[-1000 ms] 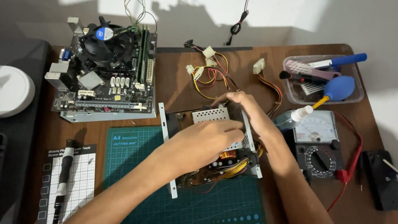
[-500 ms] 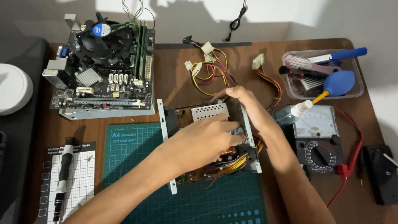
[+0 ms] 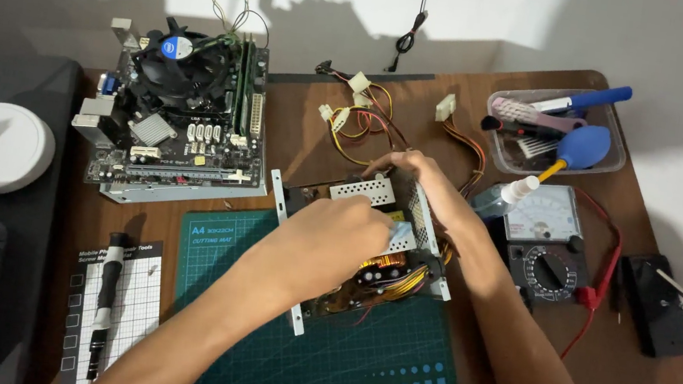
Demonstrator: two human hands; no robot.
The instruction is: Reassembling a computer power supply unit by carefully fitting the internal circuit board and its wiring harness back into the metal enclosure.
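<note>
While both hands work at its middle, a brown desk [image 3: 349, 132] carries a green cutting mat [image 3: 337, 365] along its near edge. An open power supply unit [image 3: 369, 248], metal frame w/ copper coils & yellow wires showing, sits at the mat's far edge, approx. desk centre. A motherboard [image 3: 181, 120] w/ black fan lies at the far left corner. A clear tray [image 3: 614, 160] of brushes & a blue blower sits at the far right corner; an analog multimeter [image 3: 548, 243] is by the right edge. The left hand [image 3: 327, 238] lies curled on top of the unit, covering it. The right hand [image 3: 421, 180] grips the unit's far-right side, fingers bent over the perforated plate. A black screwdriver [image 3: 107, 298] rests near the left edge.
</note>
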